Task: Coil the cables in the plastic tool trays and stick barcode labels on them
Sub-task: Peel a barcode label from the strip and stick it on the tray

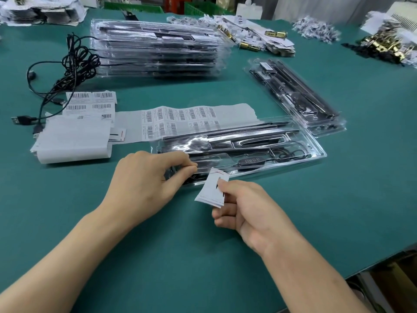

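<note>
Right hand [243, 206]: nearest item, pinching a small wad of white slips [212, 188] just before the near tray [293, 163].
Left hand [146, 177]: fingertips pinched together over that tray's left end; what they grip I cannot tell.
Table [158, 245]: green mat, workshop clutter along its far edge.
Near tray: clear plastic, long black parts, a black cable [291, 152] looped at its right end, a button controller [251, 160] mid-tray.
Label sheet [180, 118]: behind the tray, barcodes printed, text too small to read.
Tray stack [158, 48]: far behind the tray.
Loose cables [74, 62]: behind it to the left.
</note>
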Tool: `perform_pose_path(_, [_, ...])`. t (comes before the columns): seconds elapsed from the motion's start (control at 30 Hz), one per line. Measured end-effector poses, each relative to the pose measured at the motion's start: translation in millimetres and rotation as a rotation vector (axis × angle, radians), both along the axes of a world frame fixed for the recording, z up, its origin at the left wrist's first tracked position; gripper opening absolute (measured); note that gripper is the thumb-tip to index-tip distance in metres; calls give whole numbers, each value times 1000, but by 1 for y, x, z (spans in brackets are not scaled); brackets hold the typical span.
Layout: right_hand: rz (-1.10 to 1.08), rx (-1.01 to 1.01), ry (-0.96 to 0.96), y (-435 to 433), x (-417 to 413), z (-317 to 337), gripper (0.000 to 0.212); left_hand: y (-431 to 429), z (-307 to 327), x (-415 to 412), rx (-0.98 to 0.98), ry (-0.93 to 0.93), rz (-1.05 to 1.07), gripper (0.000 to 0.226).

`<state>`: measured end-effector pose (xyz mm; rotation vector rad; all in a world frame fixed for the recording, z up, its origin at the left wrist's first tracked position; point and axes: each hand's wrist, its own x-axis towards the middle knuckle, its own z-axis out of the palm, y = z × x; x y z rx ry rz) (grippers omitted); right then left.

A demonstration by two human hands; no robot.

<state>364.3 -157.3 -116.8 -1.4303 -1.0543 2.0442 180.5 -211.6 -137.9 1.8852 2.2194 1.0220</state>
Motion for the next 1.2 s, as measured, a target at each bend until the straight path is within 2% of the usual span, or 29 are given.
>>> perform_pose_path(0.43, [-164, 48, 83, -8, -22, 0, 20, -1, 1, -1, -18, -11, -15, 29])
perform_pose_path(0.6, [-177, 172, -1, -16, -31, -7, 19, 0, 0, -4, -37, -91, -59, 27])
perform_pose_path(0.7, [-201, 169, -18, -12, -28, -8, 15, 0, 0, -11, -70, -113, -104, 33])
perform_pose_path(0.87, [-272, 46, 210, -12, -25, 0, 3, 1, 2, -17, -84, -111, -129, 29])
perform_pose_path(1.03, [-304, 52, 249, -17, -26, -2, 22, 3, 4, -20, -102, -161, -162, 22])
perform_pose_path(1.2, [-304, 115, 157, -20, -28, -4, 26, 3, 7, -26, -140, -194, -226, 10])
